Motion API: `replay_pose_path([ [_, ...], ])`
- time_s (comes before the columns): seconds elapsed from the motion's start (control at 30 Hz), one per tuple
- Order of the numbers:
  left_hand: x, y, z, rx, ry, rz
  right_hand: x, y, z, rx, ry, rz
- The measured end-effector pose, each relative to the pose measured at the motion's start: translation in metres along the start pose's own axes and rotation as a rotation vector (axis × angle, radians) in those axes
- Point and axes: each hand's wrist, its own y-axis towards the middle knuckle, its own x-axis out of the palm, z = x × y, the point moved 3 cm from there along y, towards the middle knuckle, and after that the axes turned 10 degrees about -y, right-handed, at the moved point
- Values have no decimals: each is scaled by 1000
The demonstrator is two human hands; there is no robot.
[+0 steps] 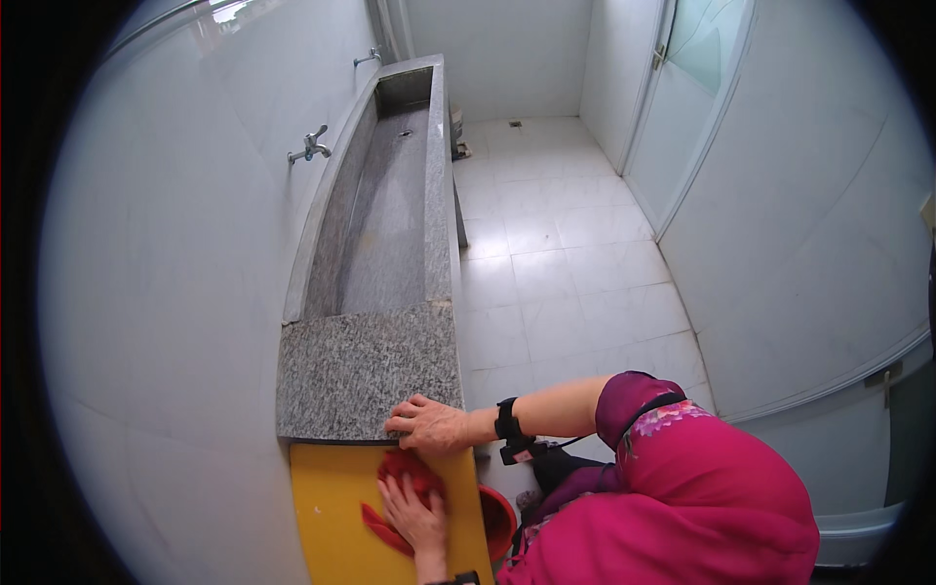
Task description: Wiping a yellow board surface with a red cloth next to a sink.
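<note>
My left hand (417, 519) lies over a crumpled red cloth (417, 472), pressing it against a yellow tabletop (331, 517). A loose flap of the cloth sticks out to the left of the hand. Just beyond, my right hand (434, 427) rests on the front edge of the speckled grey granite slab (356, 375). Its fingers are bent and a little apart, with nothing seen in them. A black band with a small device is on the right wrist.
Past the slab runs a long stone trough sink (385, 229) with a drain. Wall taps (310, 146) jut over its left side. A red bucket (498, 522) stands on the floor right of the yellow top. Pale floor tiles (546, 292) lead back beside a white door (682, 127).
</note>
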Motion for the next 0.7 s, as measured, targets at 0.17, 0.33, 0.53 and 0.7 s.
replay_pose_path([
  [0.17, -39, -99, -34, 118, 61, -68, -4, -1, 1, 1, 26, 34],
  [0.33, -86, -79, -103, -295, 271, 336, -2, -3, 2, -11, 0, 11],
  [0.53, -41, -3, -121, -630, 213, 273, 2, 2, -6, -9, 7, -36],
  [0.7, -16, -29, -21, -174, 61, 151, -2, 0, -4, -15, -44, 5],
])
